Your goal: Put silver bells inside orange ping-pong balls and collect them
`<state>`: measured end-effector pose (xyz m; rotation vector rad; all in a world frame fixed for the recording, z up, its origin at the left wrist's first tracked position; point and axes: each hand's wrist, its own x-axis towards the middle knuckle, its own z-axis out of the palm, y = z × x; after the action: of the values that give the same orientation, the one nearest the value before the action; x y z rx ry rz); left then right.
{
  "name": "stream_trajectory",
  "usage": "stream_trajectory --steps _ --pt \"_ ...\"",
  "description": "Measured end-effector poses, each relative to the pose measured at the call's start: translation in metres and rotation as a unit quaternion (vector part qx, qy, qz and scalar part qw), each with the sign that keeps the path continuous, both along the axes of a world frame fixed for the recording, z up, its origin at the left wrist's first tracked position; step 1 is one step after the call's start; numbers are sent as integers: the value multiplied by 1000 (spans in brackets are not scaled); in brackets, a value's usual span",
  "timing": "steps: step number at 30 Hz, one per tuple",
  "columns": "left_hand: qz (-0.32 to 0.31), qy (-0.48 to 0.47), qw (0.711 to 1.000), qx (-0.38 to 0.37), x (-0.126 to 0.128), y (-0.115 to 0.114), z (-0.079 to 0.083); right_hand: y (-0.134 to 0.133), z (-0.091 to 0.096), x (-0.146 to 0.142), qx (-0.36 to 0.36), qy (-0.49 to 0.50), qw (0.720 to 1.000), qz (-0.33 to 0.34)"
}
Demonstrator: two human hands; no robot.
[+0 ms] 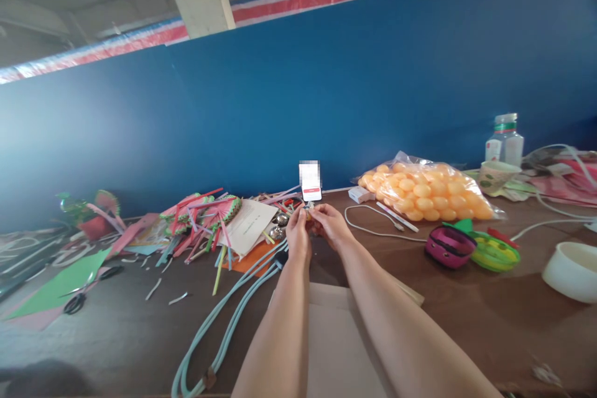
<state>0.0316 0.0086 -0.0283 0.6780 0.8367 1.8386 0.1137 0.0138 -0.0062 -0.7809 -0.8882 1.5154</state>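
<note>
Left grip (297, 231) and right grip (332, 225) pinch a small object (308, 209) between them, before an upright lit phone (311, 184).

Nearside of the purple container (450, 249), a hand could pass over the tabletop (466, 323) right of the right forearm (387, 305). Ahead, the smartphone (311, 191) and blue partition (396, 87) stand in the way; leftward, pale-blue cord (229, 331) and heaped drinking straws (215, 280).

I get soft light, glare on the blue wall (289, 99) above the far left corner of the surface (140, 336), murky blur at its near left corner, stretched margins
</note>
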Motion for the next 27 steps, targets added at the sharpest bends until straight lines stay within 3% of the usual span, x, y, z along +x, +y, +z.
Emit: stream_trajectory --steps 8,11,13,15,17,19,22,27 --pt "13 -25 999 -18 1 1 3 0 -2 -2 7 -48 998 -28" --pt "34 -58 997 -38 -1 -1 6 -1 4 2 17 -146 987 -63" --pt "51 -84 994 -52 -2 -2 10 -5 12 8 35 -293 949 -111" --pt "58 -108 991 -60 -4 -4 14 -10 22 17 55 -470 869 -147" --pt "60 -129 987 -69 -6 -5 18 -16 29 25 57 -605 783 -135" --pt "63 -144 984 -82 -7 -6 21 -18 31 30 41 -684 723 -88" --pt "61 -140 984 -88 -7 -5 20 -14 22 33 12 -733 680 -9" --pt "81 -144 978 -126 -7 0 8 -1 -2 32 6 -745 666 23"
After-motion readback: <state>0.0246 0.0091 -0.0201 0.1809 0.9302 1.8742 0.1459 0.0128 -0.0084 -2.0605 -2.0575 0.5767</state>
